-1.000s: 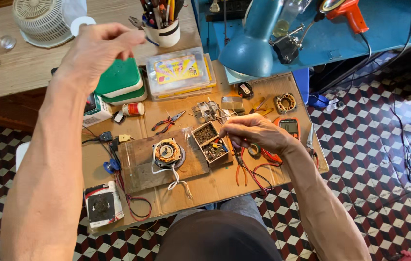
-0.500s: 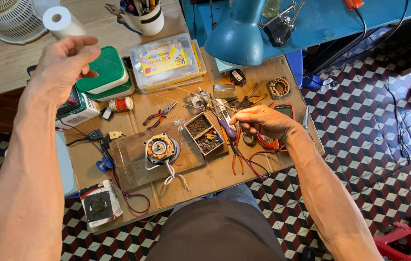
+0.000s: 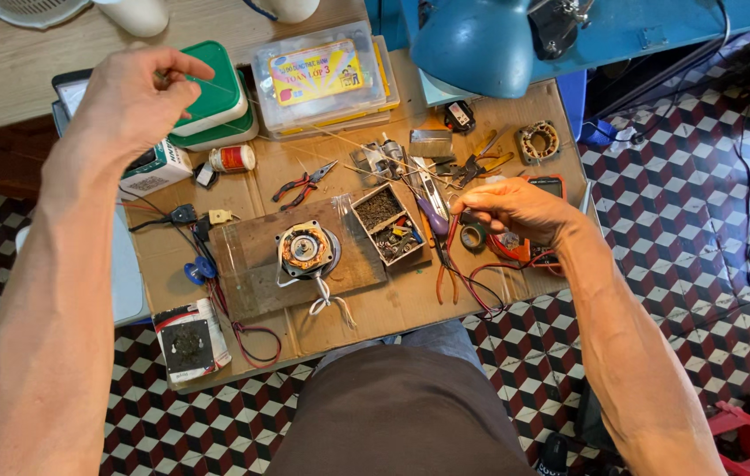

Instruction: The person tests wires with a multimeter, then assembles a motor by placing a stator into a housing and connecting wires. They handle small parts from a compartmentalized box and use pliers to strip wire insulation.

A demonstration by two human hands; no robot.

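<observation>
My left hand (image 3: 132, 101) is raised over the table's back left, fingers pinched on one end of a thin wire (image 3: 331, 137). The wire runs taut and slanting down to my right hand (image 3: 516, 210), which pinches its other end just right of a small open box of screws and parts (image 3: 386, 226). A motor stator with copper windings (image 3: 306, 248) sits on a wooden board (image 3: 251, 264) in front of me, white leads trailing off it. Under my right hand lies a red meter (image 3: 548, 187) with red leads.
Red-handled pliers (image 3: 304, 185), a small bottle (image 3: 232, 159), green lidded tubs (image 3: 216, 97), a clear plastic case (image 3: 322, 75), a bare stator ring (image 3: 538, 141) and a blue lamp (image 3: 481, 40) crowd the cardboard-topped table (image 3: 410, 304). A boxed part (image 3: 190, 339) lies front left.
The view has dropped closer to the table. My left hand drew left and stays raised; my right hand shifted a little right, and the wire between them is stretched.
</observation>
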